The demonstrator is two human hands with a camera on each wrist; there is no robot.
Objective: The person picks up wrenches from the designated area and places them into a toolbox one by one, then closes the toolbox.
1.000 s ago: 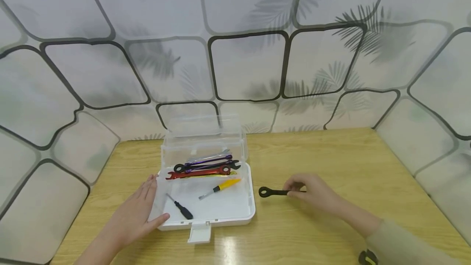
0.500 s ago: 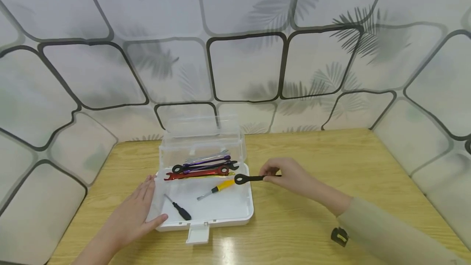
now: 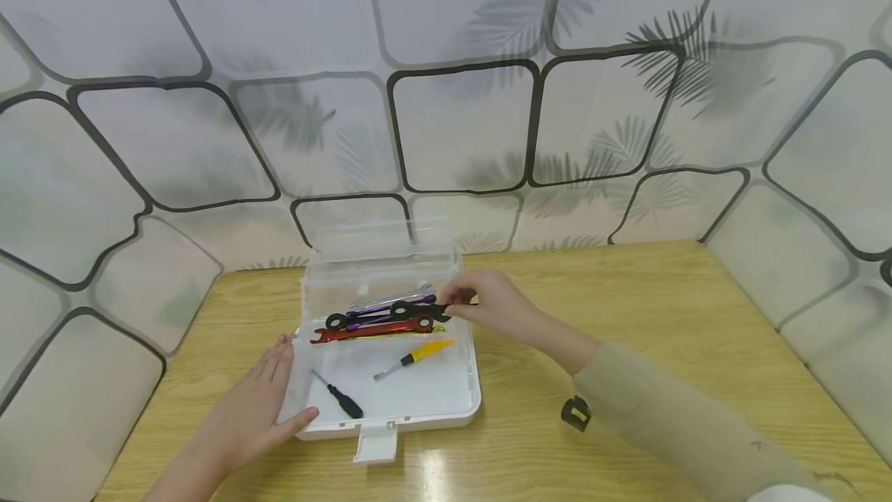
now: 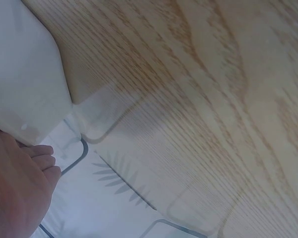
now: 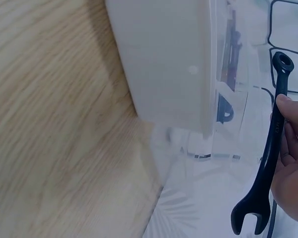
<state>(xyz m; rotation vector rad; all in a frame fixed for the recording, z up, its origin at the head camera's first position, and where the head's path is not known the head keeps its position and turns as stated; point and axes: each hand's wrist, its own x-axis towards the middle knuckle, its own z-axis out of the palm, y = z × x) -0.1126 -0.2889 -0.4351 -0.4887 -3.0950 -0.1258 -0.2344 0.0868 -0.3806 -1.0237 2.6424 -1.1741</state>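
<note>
Between thumb and fingers my right hand (image 3: pixel 491 302) pinches a black combination wrench (image 5: pixel 273 141), its ring end pointing left over the back of the white toolbox (image 3: pixel 432 397). Below it in the box lie a red wrench (image 3: pixel 379 328) and several others in purple, black, silver and yellow, partly overlapping. A yellow screwdriver (image 3: pixel 425 350) and a black screwdriver (image 3: pixel 344 401) rest on the box's white floor. My left hand (image 3: pixel 247 405) lies against the box's left side with fingers straight and the thumb near its front corner.
The clear lid (image 3: pixel 383 254) stands open at the back, and the white latch (image 3: pixel 376 444) hangs at the front. A small black and yellow tape measure (image 3: pixel 576 414) lies on the wooden table (image 3: pixel 613 293) beside the right sleeve. A patterned curtain (image 3: pixel 467 130) encloses the table.
My right hand has carried the black wrench left and back, from the table to above the wrenches in the toolbox. My left hand has stayed at the box's side.
</note>
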